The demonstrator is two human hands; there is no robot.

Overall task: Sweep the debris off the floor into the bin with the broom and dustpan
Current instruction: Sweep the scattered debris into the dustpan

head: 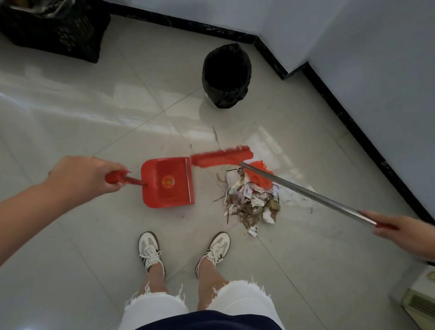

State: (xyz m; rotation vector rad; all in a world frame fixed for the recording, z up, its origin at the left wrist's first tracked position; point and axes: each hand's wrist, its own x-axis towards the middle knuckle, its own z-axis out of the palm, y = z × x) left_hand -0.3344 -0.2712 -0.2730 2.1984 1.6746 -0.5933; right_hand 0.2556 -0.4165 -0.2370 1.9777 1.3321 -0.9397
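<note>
**Dustpan and broom positioned beside debris pile**

The left hand (85, 177) was clamped on the handle of the red dustpan (168, 182), which rested on the floor (44, 130). The right hand (405, 233) gripped the metal pole of the broom (221, 156); its bristles lay just right of the dustpan's lip. The debris (250, 201) sat right of the dustpan. The bin (226, 75) stood farther off, near the wall.

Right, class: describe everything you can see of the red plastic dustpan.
The red plastic dustpan is a shallow scoop with raised side walls, a round yellow sticker inside and a pale strip along its open lip. It looks empty. It sits on the glossy tiled floor, lip facing the debris pile, not touching it. The left hand grips its red handle.
</note>
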